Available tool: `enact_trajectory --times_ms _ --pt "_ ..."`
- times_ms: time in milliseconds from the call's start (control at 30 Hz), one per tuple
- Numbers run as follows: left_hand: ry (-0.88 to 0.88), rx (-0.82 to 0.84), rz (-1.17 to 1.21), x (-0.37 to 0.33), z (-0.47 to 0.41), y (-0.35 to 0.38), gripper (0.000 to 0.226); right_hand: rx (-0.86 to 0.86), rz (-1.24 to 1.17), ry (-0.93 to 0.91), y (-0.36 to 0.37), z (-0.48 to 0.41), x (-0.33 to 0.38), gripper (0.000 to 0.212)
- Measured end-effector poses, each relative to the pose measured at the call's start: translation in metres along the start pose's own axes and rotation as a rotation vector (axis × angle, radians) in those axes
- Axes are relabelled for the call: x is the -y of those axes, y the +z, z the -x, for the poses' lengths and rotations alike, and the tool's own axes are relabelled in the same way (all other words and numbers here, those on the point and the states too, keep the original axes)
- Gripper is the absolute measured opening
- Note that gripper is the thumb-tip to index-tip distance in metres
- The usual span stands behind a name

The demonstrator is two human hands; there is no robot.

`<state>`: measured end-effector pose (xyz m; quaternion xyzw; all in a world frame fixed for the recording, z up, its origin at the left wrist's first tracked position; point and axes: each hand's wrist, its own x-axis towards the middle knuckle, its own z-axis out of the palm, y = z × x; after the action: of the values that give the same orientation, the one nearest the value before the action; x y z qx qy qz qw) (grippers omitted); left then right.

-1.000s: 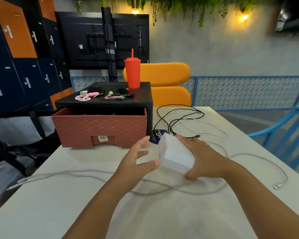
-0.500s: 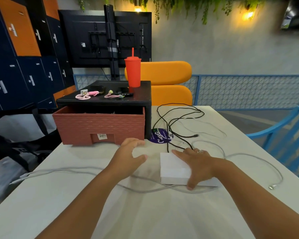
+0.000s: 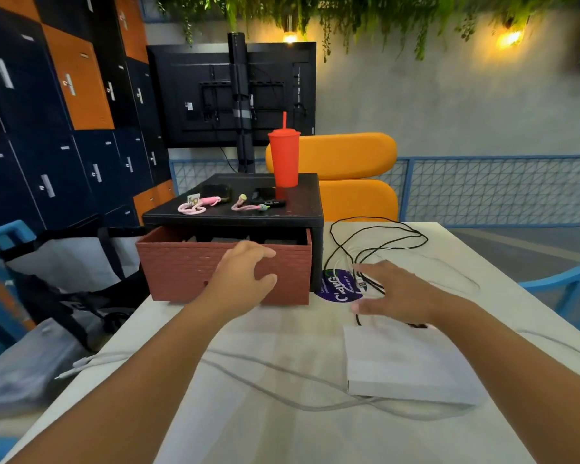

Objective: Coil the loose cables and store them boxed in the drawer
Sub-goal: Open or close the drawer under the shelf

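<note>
A flat white box (image 3: 402, 366) lies on the white table (image 3: 282, 430), on top of a long white cable (image 3: 265, 370) that trails to the left edge. A loose black cable (image 3: 379, 236) loops on the table behind it. The red-brown drawer (image 3: 181, 266) stands pulled out of a black stand (image 3: 248, 214). My left hand (image 3: 245, 279) hovers in front of the drawer's face, fingers loosely curled, holding nothing. With fingers spread, my right hand (image 3: 392, 293) reaches over the black cable near a purple round sticker (image 3: 335, 286).
An orange-red tumbler (image 3: 284, 159) with a straw, pink straps (image 3: 195, 205) and small dark items sit on the stand. An orange chair (image 3: 349, 175) is behind it, a blue chair (image 3: 563, 283) at the right, bags on the floor at the left.
My right hand set the white box flat on the table, let go of it and moved forward over the black cable. My left hand moved up to the drawer front.
</note>
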<state>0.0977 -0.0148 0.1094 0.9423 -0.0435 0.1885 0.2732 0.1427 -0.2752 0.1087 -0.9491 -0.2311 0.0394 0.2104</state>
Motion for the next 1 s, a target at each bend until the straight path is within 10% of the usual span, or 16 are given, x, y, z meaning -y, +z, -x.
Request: enact_trajectory --times_ms 300,1000 --pt "-0.021 0.060 -0.185 0.031 -0.045 -0.031 0.035 -0.231 -0.107 -0.060 -0.018 -0.104 0.053 0.056" --pt "-0.094 0.160 -0.223 0.049 -0.067 -0.024 0.015 -0.163 0.220 0.081 -0.010 -0.172 0.079 0.046"
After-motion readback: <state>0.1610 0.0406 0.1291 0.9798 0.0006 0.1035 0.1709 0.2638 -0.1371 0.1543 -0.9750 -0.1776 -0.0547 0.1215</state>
